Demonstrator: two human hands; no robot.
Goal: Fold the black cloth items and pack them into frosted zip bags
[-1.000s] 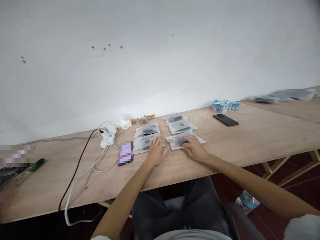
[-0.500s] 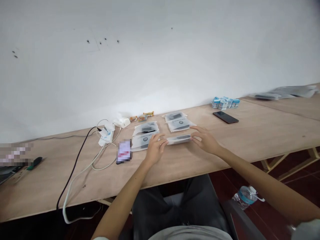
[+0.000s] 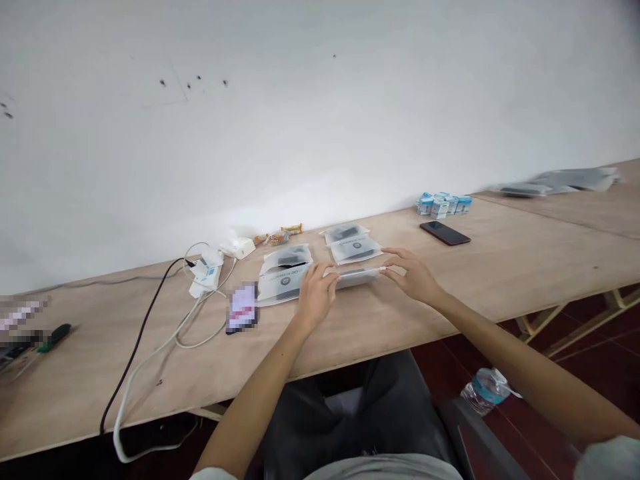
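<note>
Between my two hands is a frosted plastic pouch [image 3: 361, 277] with something dark inside, its upper edge stretched level. My left hand [image 3: 318, 293] pinches its left end, and my right hand [image 3: 411, 275] pinches the right end between thumb and fingers. Behind it lie more frosted pouches: one printed pouch [image 3: 356, 248] with another pouch [image 3: 345, 231] at its back edge. To the left, a printed pouch [image 3: 281, 287] lies partly behind my left hand, overlapping a further pouch [image 3: 289, 256] with a dark item in it.
A lit phone [image 3: 242, 307] and white cables [image 3: 183, 323] lie at left, near a power strip [image 3: 206, 275]. Small blue-white boxes [image 3: 440, 205] and a dark phone [image 3: 445, 233] sit at right. Several wrapped snacks [image 3: 291, 229] lie by the wall. A water bottle [image 3: 484, 390] stands below the table.
The held pouch has tipped, so its upper edge now faces me as a straight white line. Both hands still grip its ends. The whole view has shifted slightly.
</note>
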